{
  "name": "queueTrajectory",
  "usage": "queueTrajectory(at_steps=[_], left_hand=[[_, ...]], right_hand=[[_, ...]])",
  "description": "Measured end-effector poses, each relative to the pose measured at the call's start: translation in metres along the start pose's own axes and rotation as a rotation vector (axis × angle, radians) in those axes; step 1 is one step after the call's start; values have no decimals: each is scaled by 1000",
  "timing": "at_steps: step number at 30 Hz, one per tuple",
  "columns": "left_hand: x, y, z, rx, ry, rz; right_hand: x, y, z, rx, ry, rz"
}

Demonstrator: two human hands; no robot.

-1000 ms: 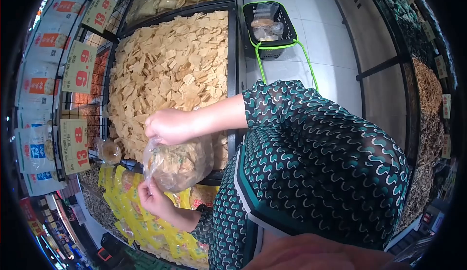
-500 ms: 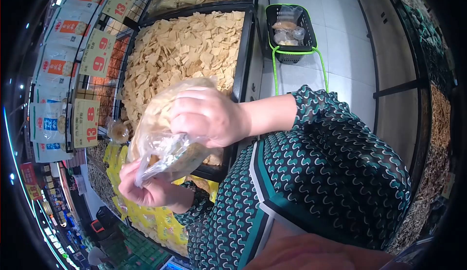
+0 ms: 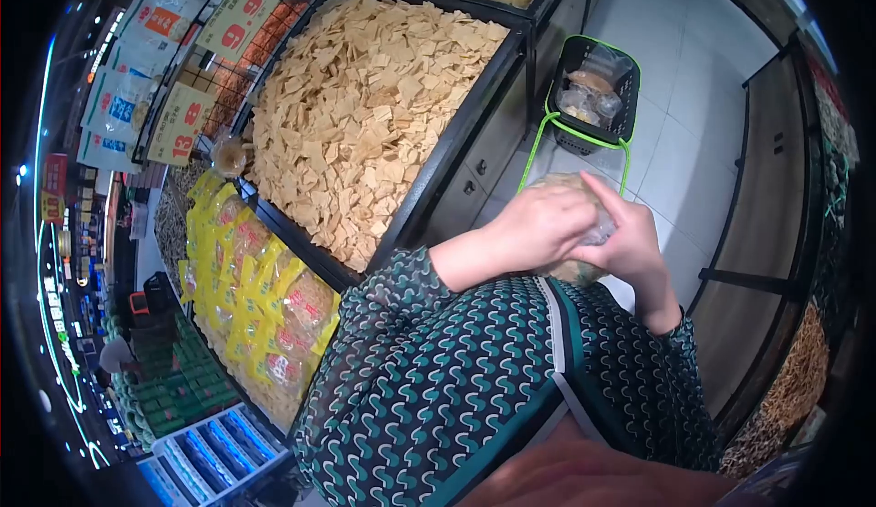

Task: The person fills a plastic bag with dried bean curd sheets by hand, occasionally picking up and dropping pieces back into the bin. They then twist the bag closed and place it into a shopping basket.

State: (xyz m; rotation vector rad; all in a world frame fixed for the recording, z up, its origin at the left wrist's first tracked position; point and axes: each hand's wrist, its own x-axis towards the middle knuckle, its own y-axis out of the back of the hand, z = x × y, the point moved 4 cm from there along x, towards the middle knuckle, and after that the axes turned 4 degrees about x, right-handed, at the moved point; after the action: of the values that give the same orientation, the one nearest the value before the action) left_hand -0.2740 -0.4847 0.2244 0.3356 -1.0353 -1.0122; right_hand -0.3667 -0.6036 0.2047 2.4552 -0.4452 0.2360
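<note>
A clear plastic bag with pale contents (image 3: 577,271) is held in front of my body, over the floor beside the bin. My left hand (image 3: 546,224) is closed on the upper part of the bag, its fingers curled. Against it, my right hand (image 3: 631,238) grips the gathered plastic from the other side, index finger raised and thumb pressed in. The hands hide most of the bag. A large bin of flat beige pieces (image 3: 365,124) lies to the left.
A black basket with green handles (image 3: 630,128) stands on the tiled floor, holding bagged items. Yellow packets (image 3: 260,297) fill the bin at lower left. Price signs (image 3: 239,19) hang on a wire rack. Wooden shelving (image 3: 730,306) runs along the right.
Both hands and the bag have moved right, away from the beige pieces to beside the bin. My hands have come together on the bag. The view has shifted, showing more yellow packets.
</note>
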Motion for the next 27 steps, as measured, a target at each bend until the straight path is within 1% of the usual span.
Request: queueTrajectory(at_steps=[1, 2, 4, 5, 7, 8, 12, 14, 15, 16, 18, 20, 21, 22, 25, 26, 27], left_hand=[[7, -20, 8, -34, -49, -13], [14, -37, 14, -69, -100, -27], [28, -62, 21, -98, -107, -41], [34, -72, 25, -123, -121, -61], [43, -85, 31, -147, -115, -84], [46, -90, 35, -169, -115, -112], [56, -96, 39, -191, -44, -82], [55, -87, 26, -259, 27, 36], [50, -83, 14, -433, 180, 80], [45, -81, -5, -436, 213, 126], [36, -71, -36, -405, 282, 160], [21, -73, -72, -320, 324, 68], [15, -73, -84, -327, 334, -8], [8, -71, -94, -319, 338, 10], [-14, -84, -117, -997, 653, -379], [-19, -77, -121, -993, 646, -355], [-30, -76, -123, -1232, 812, -374]], right_hand=[[-11, 10, 4, -17, -92, -8], [-21, 16, 13, -18, -92, -19], [-42, 32, 31, 29, 41, 65], [-48, 39, 33, 28, 40, 57], [-60, 56, 36, 46, 38, 144], [-65, 62, 42, 47, 41, 137], [-74, 73, 59, 130, 100, 197], [-76, 76, 63, 178, 109, 227], [-77, 79, 69, 160, 56, 231], [-78, 81, 74, 141, 2, 236], [-72, 92, 74, 164, -5, 220], [-62, 101, 69, 208, 101, 156], [-56, 104, 67, 237, 143, 161], [-49, 103, 62, 237, 155, 145], [-21, 103, 37, 374, 216, 191], [-11, 100, 30, 370, 232, 173], [0, 95, 24, 401, 223, 132]])
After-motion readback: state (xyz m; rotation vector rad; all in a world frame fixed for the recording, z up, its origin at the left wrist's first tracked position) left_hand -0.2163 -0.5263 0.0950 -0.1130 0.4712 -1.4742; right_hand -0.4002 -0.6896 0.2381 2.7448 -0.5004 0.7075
